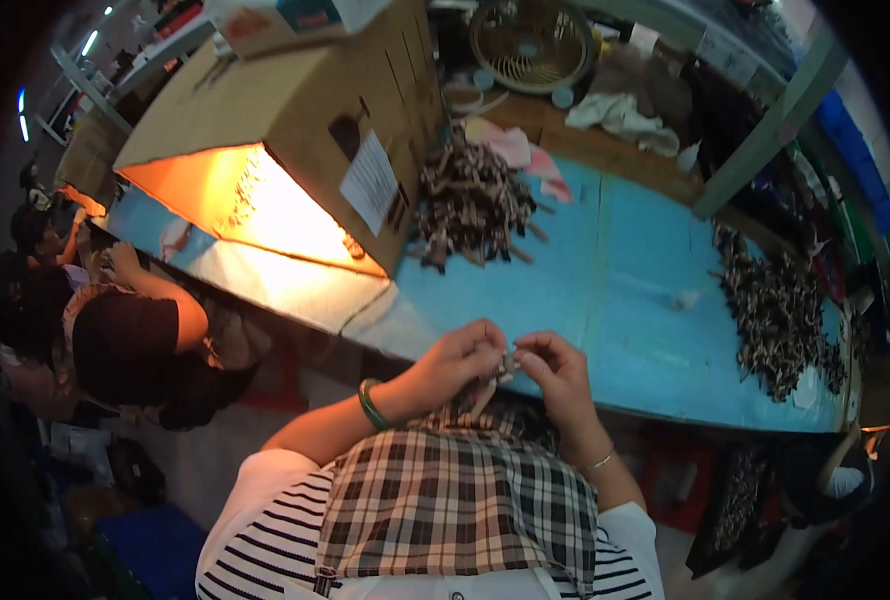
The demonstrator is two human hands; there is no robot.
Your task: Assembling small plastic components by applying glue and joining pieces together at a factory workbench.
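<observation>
Close in front of my apron, at the table's near edge, my two hands meet with fingertips pinched together. A small pale piece (508,367) is between them, with a tan strip (483,399) hanging below; its exact kind is too small to make out. My left hand (462,358) is closed on it from one side and wears a green bangle (371,404) at the wrist. My right hand (561,378) is closed at its other side. Beyond the hands, a heap of short brown and black strips (473,200) lies beside the box, and another strip heap (777,310) lies at the right.
A large cardboard box (310,90), brightly lit inside, stands on the blue table (565,270) at the left. A round fan (531,45) and cloths (620,118) sit at the back. A metal post (770,125) rises at the right. Another person (130,335) sits at the left.
</observation>
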